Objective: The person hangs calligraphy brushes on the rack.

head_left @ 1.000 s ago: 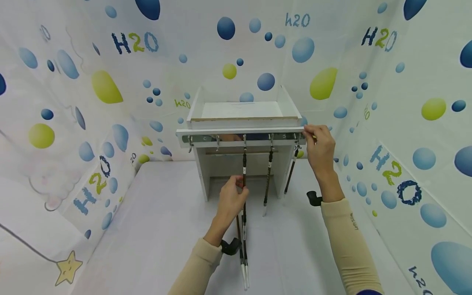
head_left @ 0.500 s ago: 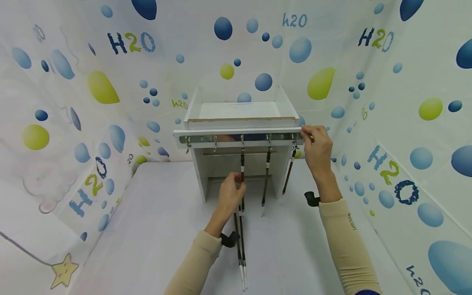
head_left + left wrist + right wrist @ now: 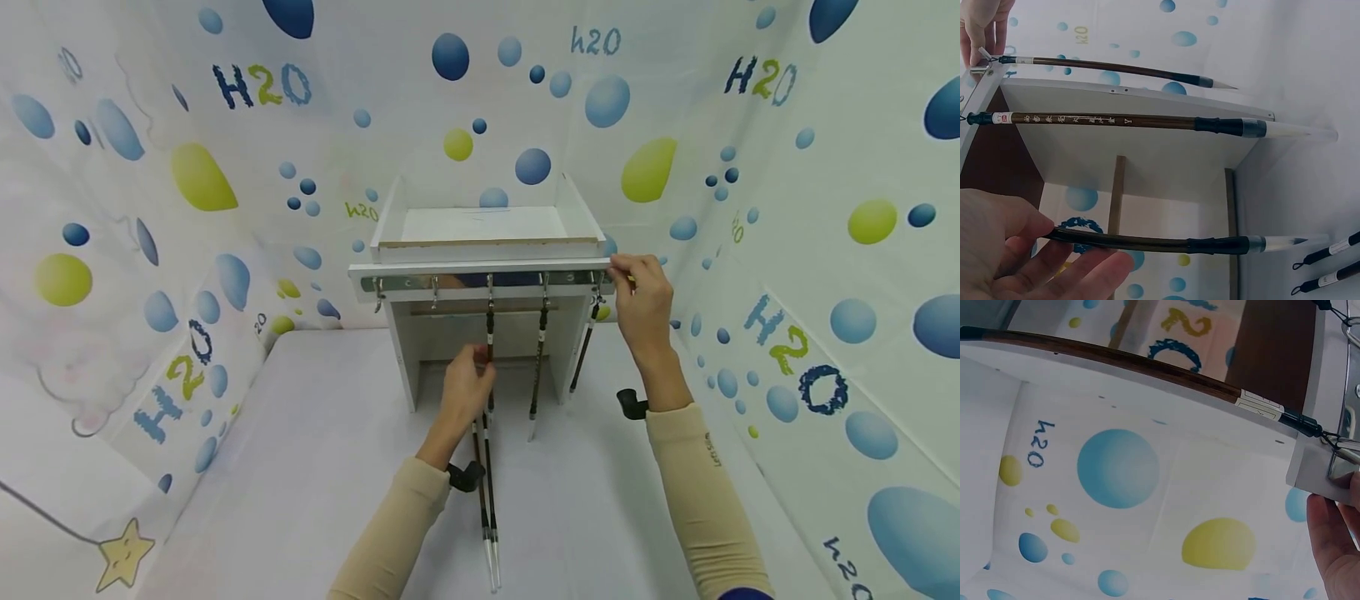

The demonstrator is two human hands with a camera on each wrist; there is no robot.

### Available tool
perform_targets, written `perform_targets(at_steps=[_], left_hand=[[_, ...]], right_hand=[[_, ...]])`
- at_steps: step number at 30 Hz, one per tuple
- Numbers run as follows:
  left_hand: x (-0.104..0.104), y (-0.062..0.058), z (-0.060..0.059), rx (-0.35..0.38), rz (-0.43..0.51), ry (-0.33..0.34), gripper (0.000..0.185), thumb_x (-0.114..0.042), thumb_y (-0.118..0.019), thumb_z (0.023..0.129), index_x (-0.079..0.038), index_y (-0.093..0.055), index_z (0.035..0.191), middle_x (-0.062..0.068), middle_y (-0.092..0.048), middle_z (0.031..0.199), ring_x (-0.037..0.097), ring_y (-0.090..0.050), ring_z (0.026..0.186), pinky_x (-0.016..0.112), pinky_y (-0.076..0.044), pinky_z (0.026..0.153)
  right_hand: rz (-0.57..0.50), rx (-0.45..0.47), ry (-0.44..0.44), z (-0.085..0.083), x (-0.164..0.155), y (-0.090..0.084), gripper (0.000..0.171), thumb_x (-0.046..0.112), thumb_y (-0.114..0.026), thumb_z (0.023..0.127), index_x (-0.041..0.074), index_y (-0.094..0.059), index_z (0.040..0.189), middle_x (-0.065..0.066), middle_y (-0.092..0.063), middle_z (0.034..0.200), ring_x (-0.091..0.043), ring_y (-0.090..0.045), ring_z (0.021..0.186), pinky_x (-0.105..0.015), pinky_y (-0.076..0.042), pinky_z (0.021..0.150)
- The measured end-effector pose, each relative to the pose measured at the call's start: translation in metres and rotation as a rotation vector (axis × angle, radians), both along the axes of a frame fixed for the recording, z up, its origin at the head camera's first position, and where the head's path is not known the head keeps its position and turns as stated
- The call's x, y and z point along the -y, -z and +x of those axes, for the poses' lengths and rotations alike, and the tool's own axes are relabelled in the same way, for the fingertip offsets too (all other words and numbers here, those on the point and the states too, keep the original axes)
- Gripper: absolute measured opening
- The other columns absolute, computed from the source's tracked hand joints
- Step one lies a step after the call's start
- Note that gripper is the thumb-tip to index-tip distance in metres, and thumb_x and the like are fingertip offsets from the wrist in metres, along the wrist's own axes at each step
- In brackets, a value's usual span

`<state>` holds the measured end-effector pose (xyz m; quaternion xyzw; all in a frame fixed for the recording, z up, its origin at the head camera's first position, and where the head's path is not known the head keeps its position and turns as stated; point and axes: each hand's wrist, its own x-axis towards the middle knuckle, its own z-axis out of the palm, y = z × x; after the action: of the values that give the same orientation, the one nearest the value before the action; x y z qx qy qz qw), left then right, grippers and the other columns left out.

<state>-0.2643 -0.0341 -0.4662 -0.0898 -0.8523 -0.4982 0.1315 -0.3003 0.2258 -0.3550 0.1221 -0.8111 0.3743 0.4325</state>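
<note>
A dark-handled calligraphy brush [image 3: 1160,244] hangs from the middle hook of a metal hook rail [image 3: 465,282]. My left hand [image 3: 467,385] holds it by the handle, thumb on one side and fingers on the other; its bristles point down under a clear cap. Two more calligraphy brushes hang to its right, one nearer [image 3: 538,358] and one at the end [image 3: 585,346]. My right hand [image 3: 645,296] pinches the right end of the white board [image 3: 480,267] that carries the rail, beside the end hook. The two leftmost hooks [image 3: 407,287] hold no brush.
Two capped brushes [image 3: 486,500] lie on the white table [image 3: 315,467] below my left wrist. The white shelf unit [image 3: 405,358] stands at the back, with an open tray top [image 3: 487,223]. Bubble-printed sheets [image 3: 787,208] rise behind and at both sides.
My left hand has moved slightly up along the middle brush. My right hand stays on the board's end, and the head view has shifted a little.
</note>
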Motion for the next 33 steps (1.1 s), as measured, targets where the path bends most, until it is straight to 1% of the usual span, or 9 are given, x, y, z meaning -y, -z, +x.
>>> perform_targets(at_steps=[11,13,17,19,22,24,27,29,33], left_hand=[[0.003,-0.001,-0.001,0.006,-0.016,-0.006,0.032,-0.008,-0.058,0.096,-0.001,-0.058,0.127,0.017,-0.068,0.117,0.03,-0.069,0.102,0.039,-0.059,0.087],[0.003,-0.002,-0.001,0.016,-0.009,-0.007,0.033,-0.008,-0.059,0.096,-0.001,-0.058,0.128,0.017,-0.068,0.12,0.031,-0.069,0.104,0.04,-0.058,0.089],[0.007,0.0,0.0,0.039,0.0,-0.01,0.036,-0.009,-0.059,0.096,-0.002,-0.057,0.131,0.016,-0.066,0.124,0.031,-0.069,0.107,0.039,-0.058,0.09],[0.01,0.003,0.001,0.042,0.002,-0.018,0.037,-0.009,-0.059,0.096,-0.003,-0.057,0.132,0.016,-0.066,0.126,0.031,-0.069,0.107,0.039,-0.058,0.09],[0.016,0.011,0.004,0.029,-0.003,-0.04,0.037,-0.008,-0.06,0.094,0.0,-0.058,0.13,0.018,-0.067,0.123,0.033,-0.069,0.106,0.042,-0.058,0.089],[0.02,0.019,0.008,0.023,-0.014,-0.064,0.035,-0.007,-0.06,0.093,0.001,-0.059,0.127,0.019,-0.068,0.119,0.034,-0.068,0.104,0.044,-0.057,0.087],[0.025,0.034,0.014,0.043,-0.016,-0.1,0.036,-0.008,-0.062,0.091,0.003,-0.06,0.125,0.021,-0.069,0.115,0.033,-0.067,0.095,0.043,-0.056,0.079],[0.027,0.044,0.021,0.084,-0.005,-0.121,0.038,-0.01,-0.063,0.091,0.003,-0.06,0.126,0.02,-0.069,0.114,0.03,-0.067,0.09,0.038,-0.055,0.073],[0.028,0.064,0.033,0.162,0.003,-0.159,0.04,-0.012,-0.065,0.09,0.003,-0.06,0.127,0.02,-0.068,0.11,0.024,-0.063,0.081,0.029,-0.05,0.063]], right_hand=[[-0.009,-0.001,-0.011,-0.002,0.0,0.001,0.024,0.008,-0.06,0.098,-0.004,-0.07,0.116,-0.02,-0.064,0.112,-0.03,-0.066,0.104,-0.039,-0.057,0.091],[-0.008,-0.004,-0.009,-0.002,0.0,0.001,0.024,0.008,-0.06,0.098,-0.004,-0.07,0.116,-0.02,-0.064,0.111,-0.03,-0.066,0.103,-0.035,-0.057,0.091],[-0.005,-0.005,0.0,-0.002,-0.001,0.0,0.024,0.009,-0.061,0.098,-0.004,-0.07,0.116,-0.02,-0.064,0.111,-0.03,-0.066,0.102,-0.02,-0.054,0.089],[-0.007,-0.007,0.002,-0.002,-0.001,0.0,0.024,0.009,-0.061,0.098,-0.004,-0.07,0.116,-0.021,-0.065,0.11,-0.03,-0.066,0.102,-0.018,-0.053,0.088],[-0.009,-0.013,0.004,-0.001,0.0,-0.001,0.023,0.008,-0.062,0.098,-0.005,-0.07,0.115,-0.021,-0.065,0.11,-0.03,-0.066,0.102,-0.023,-0.055,0.089],[-0.014,-0.02,0.002,-0.001,0.0,-0.001,0.023,0.007,-0.062,0.097,-0.005,-0.07,0.114,-0.021,-0.065,0.109,-0.031,-0.067,0.102,-0.023,-0.056,0.089],[-0.02,-0.025,-0.005,-0.002,0.0,0.0,0.023,0.007,-0.062,0.097,-0.006,-0.07,0.114,-0.022,-0.065,0.109,-0.031,-0.067,0.102,-0.012,-0.051,0.089],[-0.025,-0.028,-0.01,-0.003,0.0,0.0,0.023,0.007,-0.062,0.097,-0.006,-0.07,0.113,-0.022,-0.065,0.109,-0.032,-0.067,0.102,-0.004,-0.045,0.089],[-0.026,-0.03,-0.008,-0.004,0.0,0.0,0.023,0.007,-0.062,0.097,-0.007,-0.07,0.113,-0.023,-0.065,0.11,-0.032,-0.066,0.101,0.0,-0.04,0.087]])
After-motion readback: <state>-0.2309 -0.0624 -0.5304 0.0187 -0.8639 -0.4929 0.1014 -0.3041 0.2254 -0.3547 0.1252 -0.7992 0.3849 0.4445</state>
